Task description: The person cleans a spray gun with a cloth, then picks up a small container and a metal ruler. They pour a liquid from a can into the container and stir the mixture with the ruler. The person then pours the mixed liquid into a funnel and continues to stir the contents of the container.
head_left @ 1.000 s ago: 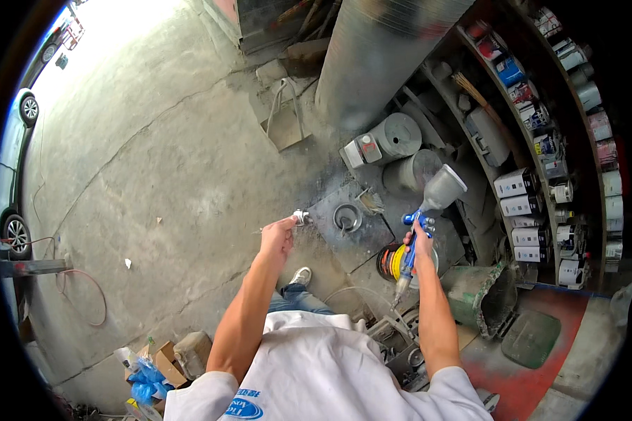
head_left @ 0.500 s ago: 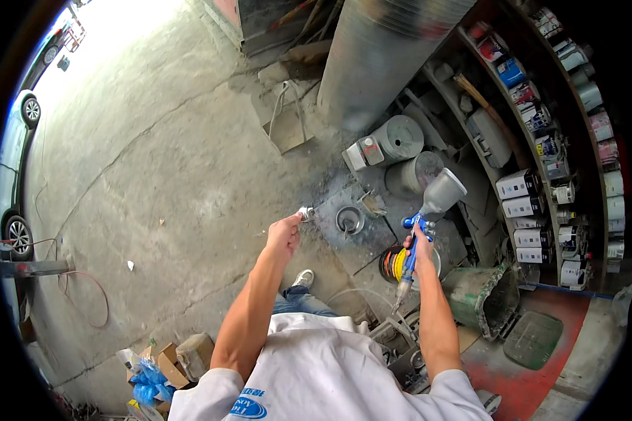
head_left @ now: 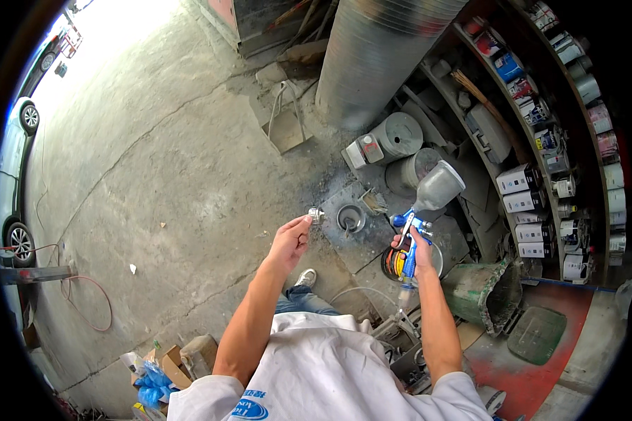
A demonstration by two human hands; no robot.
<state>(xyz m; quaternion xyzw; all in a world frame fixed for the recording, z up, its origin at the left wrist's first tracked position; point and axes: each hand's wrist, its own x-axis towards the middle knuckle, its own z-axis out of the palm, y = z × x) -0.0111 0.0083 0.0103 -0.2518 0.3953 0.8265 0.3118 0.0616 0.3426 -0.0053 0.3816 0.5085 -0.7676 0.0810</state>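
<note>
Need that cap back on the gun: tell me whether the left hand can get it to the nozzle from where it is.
Probably yes. The left hand holds the cap up in open air, level with the spray gun in the right hand, and nothing lies between them.

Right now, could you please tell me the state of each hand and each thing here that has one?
left hand: raised, pinching a small metal cap at the fingertips
right hand: closed around the blue spray gun
spray gun cup: mounted on top, tilted
green bin: lying on its side
</note>
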